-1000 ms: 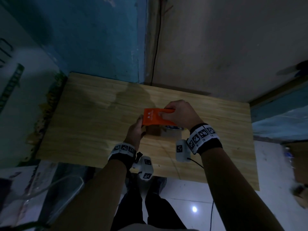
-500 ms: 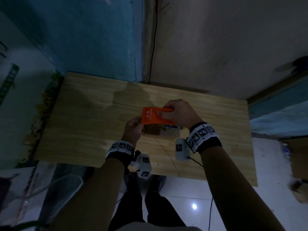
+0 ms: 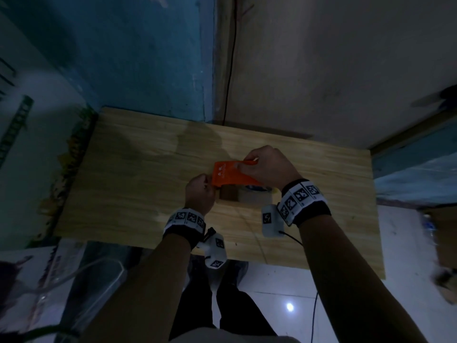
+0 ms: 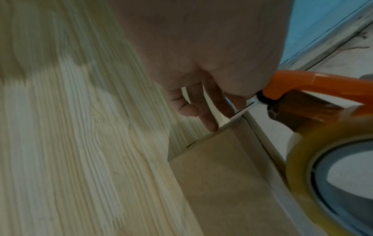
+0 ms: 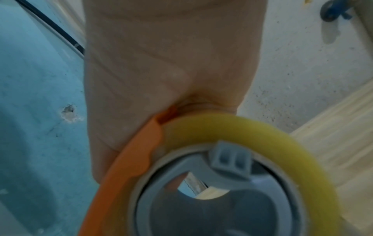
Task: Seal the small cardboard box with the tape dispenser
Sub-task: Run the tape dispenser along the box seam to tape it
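Note:
The small brown cardboard box (image 3: 231, 195) lies near the middle of the wooden table (image 3: 138, 174). Over it is the orange tape dispenser (image 3: 228, 175), gripped from the right by my right hand (image 3: 268, 167). In the right wrist view my palm wraps the orange frame (image 5: 129, 159) around the yellow tape roll (image 5: 262, 132). My left hand (image 3: 199, 191) sits against the box's left side. In the left wrist view its fingers (image 4: 203, 111) point down and touch the far corner of the box (image 4: 218, 167), beside the dispenser (image 4: 302, 79) and roll (image 4: 315, 143). The thumb is hidden.
The table stands against a blue and grey wall, with a black cable (image 3: 228, 70) running down behind it. Bare wood lies left and right of the box. White floor tiles (image 3: 272, 280) show past the near table edge.
Both hands stay at the box. The dispenser has shifted only slightly, and the left hand sits a little lower beside the box.

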`<control>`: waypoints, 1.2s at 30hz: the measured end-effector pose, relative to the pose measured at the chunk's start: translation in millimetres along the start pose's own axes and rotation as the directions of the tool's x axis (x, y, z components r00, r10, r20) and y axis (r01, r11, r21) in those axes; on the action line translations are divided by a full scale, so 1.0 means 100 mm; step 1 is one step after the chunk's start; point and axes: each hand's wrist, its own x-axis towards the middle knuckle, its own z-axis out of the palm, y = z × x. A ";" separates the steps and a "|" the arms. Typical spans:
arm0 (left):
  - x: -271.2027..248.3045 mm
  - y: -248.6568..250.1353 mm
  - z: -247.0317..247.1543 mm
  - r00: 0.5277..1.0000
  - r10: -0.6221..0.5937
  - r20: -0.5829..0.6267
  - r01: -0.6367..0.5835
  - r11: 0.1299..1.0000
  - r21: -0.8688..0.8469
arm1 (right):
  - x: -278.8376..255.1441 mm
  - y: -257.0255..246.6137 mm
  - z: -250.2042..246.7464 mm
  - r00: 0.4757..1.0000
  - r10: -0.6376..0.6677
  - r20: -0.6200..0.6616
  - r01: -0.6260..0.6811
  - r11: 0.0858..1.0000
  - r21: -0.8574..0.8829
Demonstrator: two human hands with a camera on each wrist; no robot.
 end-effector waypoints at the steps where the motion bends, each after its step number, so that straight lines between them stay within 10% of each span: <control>1: 0.00 0.00 0.00 1.000 0.025 -0.007 -0.025 1.000 -0.008 | 0.00 0.01 -0.01 1.000 0.000 -0.004 0.000 1.000 -0.003; 9: 0.05 -0.01 0.01 0.969 0.239 -0.066 -0.242 0.969 -0.046 | -0.04 0.09 -0.16 1.000 0.012 -0.026 -0.013 0.999 -0.031; 23: -0.01 -0.08 0.18 0.987 -0.149 0.055 0.151 0.987 -0.045 | -0.08 0.10 0.02 0.999 0.038 -0.005 -0.038 0.994 -0.098; 36: -0.02 -0.13 0.26 0.979 -0.197 0.057 0.200 0.978 -0.059 | 0.05 -0.01 0.07 0.997 0.077 -0.011 -0.078 0.972 -0.222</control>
